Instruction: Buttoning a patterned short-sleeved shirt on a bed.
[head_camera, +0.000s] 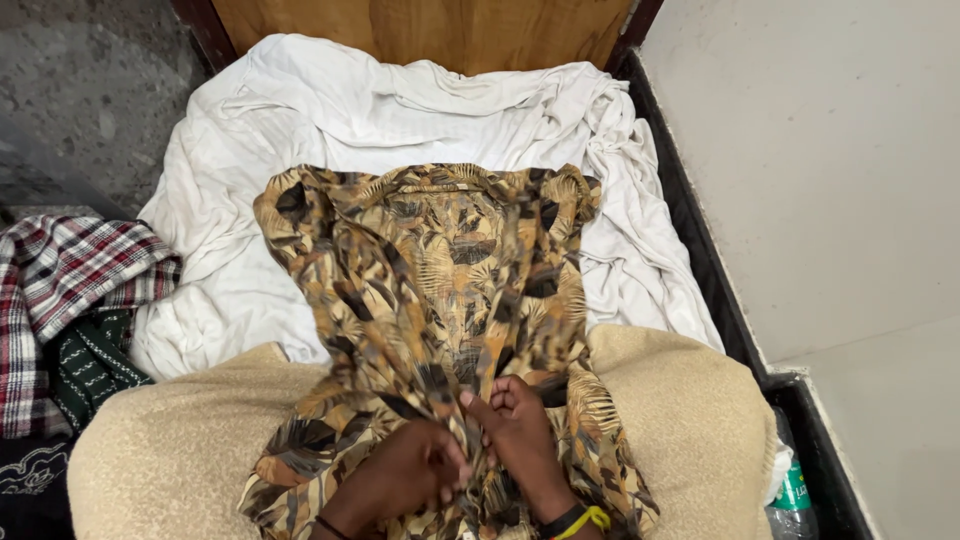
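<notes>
Together, the left hand (400, 475) and right hand (522, 440) pinch the bunched front of a brown leaf-print shirt (440, 300), fingers clenched on its cloth. It lies spread over a beige blanket (170, 450) and white sheet (330, 110). A plaid cloth (60, 290) sits left.

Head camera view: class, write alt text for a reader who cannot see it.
Two hands, left hand and right hand, pinch the middle of a brown leaf-print garment spread over a white sheet and a tan blanket. A plaid shirt lies at the left.
</notes>
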